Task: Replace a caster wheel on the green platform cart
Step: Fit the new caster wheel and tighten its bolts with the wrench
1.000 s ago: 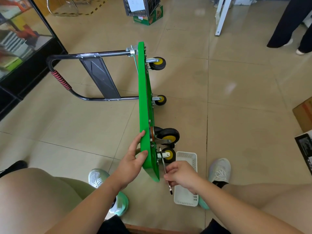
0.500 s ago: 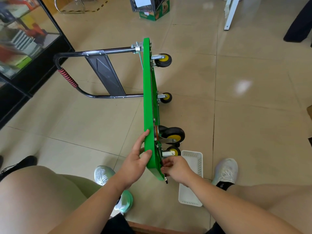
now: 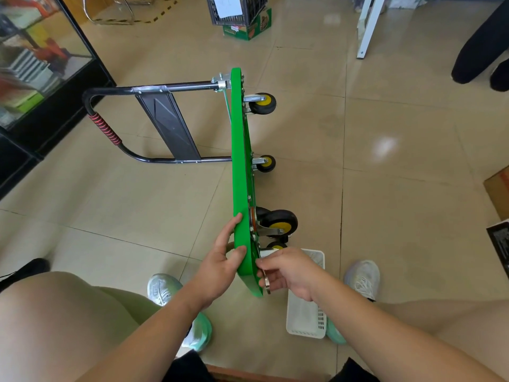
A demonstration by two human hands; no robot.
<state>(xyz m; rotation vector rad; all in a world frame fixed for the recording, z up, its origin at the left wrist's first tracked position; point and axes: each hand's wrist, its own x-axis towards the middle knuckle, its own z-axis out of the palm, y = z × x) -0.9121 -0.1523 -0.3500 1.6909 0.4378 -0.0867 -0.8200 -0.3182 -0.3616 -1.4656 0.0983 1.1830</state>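
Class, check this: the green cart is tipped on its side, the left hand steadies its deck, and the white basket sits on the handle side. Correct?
No. In the head view the white basket sits on the wheel side of the green cart, below the right hand. The left hand does steady the deck.

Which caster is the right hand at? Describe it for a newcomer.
The green platform cart stands on edge, casters sticking out to its right. At the end nearest the person, it is the lowest caster, just above the right hand. Unlike the big wheel above it, only a sliver of yellow hub shows.
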